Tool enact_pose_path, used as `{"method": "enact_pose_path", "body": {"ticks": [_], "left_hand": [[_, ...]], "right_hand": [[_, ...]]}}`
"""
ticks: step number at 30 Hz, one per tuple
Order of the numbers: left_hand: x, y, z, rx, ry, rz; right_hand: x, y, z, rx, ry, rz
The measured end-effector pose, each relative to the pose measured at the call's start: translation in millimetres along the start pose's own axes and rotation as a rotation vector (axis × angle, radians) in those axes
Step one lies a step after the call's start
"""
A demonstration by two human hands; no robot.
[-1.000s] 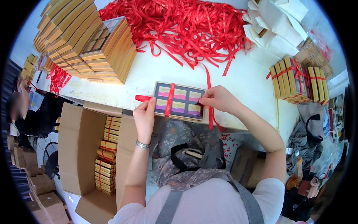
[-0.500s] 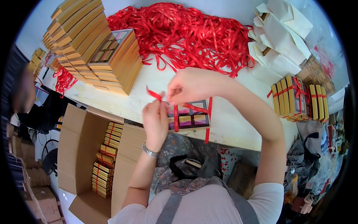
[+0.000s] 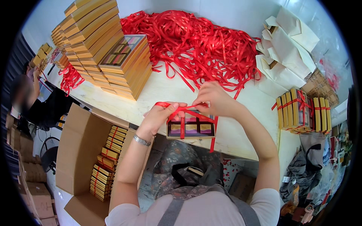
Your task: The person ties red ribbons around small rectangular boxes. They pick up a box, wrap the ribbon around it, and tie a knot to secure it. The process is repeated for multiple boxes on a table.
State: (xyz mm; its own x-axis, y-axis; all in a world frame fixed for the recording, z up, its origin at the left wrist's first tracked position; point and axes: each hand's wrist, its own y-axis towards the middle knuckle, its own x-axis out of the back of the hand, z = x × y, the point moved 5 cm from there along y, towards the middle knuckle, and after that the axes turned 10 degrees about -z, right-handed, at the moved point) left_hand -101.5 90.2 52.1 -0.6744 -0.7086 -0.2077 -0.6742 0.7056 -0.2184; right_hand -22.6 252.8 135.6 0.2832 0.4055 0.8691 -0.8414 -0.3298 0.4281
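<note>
A flat gift box (image 3: 174,136) with a clear lid over several small gold and purple blocks lies near the table's front edge. Red ribbon (image 3: 182,130) runs over its top, and one tail hangs down past its right front corner. My left hand (image 3: 157,116), at the box's far left corner, pinches the ribbon between thumb and fingers, with a loop over the fingers. Above the box's far edge, my right hand (image 3: 214,98) is closed on another stretch of the same ribbon. Between the hands the ribbon is pulled fairly straight. The fingers partly hide the crossing.
A heap of loose red ribbons (image 3: 196,45) covers the table's back. Tall stacks of gold boxes (image 3: 90,41) stand left. White paper bags (image 3: 288,49) and ribbon-tied boxes (image 3: 296,109) are right. An open carton (image 3: 75,150) holds tied boxes below left. Another person (image 3: 32,90) sits far left.
My hands have moved slightly apart, the right one to the right and lower. The ribbon now stretches between them, with a loop at my left hand. The whole view has shifted a little.
</note>
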Motion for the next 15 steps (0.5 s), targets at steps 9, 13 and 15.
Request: {"method": "enact_pose_path", "body": {"ticks": [9, 13, 15], "left_hand": [[-20, -31, -26, -1.228, 1.006, -0.246], [-12, -34, -25, -1.201, 0.840, -0.276], [0, -30, -20, -0.998, 0.719, -0.214]], "right_hand": [[-32, -15, -18, -0.736, 0.898, -0.222], [-61, 6, -21, -0.166, 0.547, 0.192], [-52, 5, -28, -0.149, 0.239, 0.057]]}}
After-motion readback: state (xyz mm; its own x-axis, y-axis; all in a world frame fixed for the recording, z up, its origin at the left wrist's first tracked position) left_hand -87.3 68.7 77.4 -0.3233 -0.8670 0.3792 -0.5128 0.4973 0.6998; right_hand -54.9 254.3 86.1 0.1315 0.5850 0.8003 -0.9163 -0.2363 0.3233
